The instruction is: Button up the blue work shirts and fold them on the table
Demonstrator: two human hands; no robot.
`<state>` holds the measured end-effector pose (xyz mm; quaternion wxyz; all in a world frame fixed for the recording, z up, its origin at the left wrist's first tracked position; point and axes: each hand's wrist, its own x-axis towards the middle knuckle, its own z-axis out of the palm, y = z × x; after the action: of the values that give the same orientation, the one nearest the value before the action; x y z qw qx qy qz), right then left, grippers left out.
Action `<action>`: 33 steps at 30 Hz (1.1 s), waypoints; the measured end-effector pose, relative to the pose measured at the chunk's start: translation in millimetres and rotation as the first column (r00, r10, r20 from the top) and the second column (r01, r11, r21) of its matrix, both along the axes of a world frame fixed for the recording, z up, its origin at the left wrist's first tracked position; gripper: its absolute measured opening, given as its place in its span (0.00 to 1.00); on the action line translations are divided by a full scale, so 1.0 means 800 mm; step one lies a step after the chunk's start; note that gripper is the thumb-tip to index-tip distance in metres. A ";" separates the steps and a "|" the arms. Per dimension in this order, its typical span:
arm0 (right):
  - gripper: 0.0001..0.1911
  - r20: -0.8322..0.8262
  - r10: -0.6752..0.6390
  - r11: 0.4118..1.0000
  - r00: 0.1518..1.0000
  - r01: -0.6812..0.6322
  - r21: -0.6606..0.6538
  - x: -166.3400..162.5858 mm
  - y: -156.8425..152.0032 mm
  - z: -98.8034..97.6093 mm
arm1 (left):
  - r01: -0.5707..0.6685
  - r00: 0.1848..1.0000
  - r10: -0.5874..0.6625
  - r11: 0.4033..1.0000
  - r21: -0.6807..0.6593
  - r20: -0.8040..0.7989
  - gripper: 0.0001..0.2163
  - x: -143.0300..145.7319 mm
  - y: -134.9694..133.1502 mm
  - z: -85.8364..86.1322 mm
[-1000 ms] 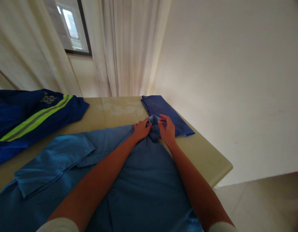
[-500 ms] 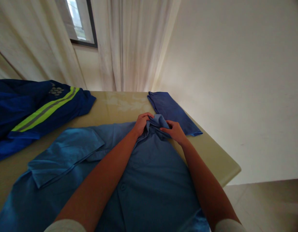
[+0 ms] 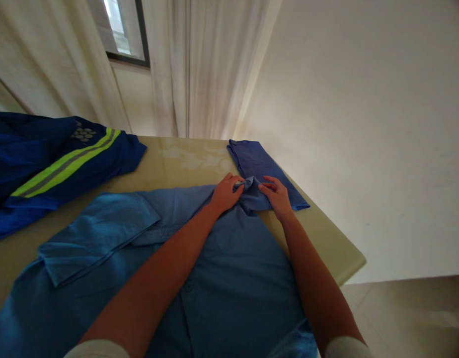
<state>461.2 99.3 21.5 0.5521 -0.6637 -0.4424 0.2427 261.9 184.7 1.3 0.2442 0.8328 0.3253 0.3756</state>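
A blue button-up shirt (image 3: pixel 237 268) is spread over the table, with one sleeve (image 3: pixel 103 231) folded inward across it on the left. My left hand (image 3: pixel 228 193) pinches bunched cloth at the shirt's far right part, fingers and thumb closed on it. Just to its right, my right hand (image 3: pixel 277 196) has its thumb and fingers curled at the edge of the same raised cloth. The fold between the two hands stands up from the table. My left forearm covers part of the shirt front.
A folded dark blue garment (image 3: pixel 257 161) lies behind my hands, close to the wall (image 3: pixel 363 139). At the left is a dark blue garment with a yellow-green reflective stripe (image 3: pixel 69 166). The table's corner (image 3: pixel 358 261) is at the right; curtains (image 3: pixel 210 69) hang behind.
Both hands have shifted slightly right. The cloth between them is twisted into a narrower peak, and my right hand has moved a little away from my left.
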 end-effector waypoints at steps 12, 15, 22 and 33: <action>0.37 -0.278 0.111 0.993 0.954 -0.096 0.066 -0.005 0.001 -0.006 | 0.215 0.964 -0.205 0.976 0.037 -0.170 0.19 0.003 0.000 -0.007; 0.35 -0.368 0.133 0.990 0.920 -0.107 0.092 -0.008 0.003 -0.005 | 0.230 0.958 -0.205 0.967 0.108 -0.202 0.21 0.005 0.002 -0.014; 0.37 -0.411 0.202 0.977 0.889 -0.211 0.024 -0.018 0.001 0.006 | 0.275 0.960 -0.271 0.959 0.067 -0.072 0.32 0.009 0.002 -0.024; 0.47 -0.340 0.432 0.901 0.835 -0.411 0.137 -0.025 -0.013 0.021 | 0.309 0.924 -0.295 0.951 -0.018 0.244 0.26 0.006 0.006 -0.018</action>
<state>441.3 88.8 38.6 0.5761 -0.4773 -0.4752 0.4631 266.8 189.9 -13.0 0.3595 0.8145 0.1717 0.4217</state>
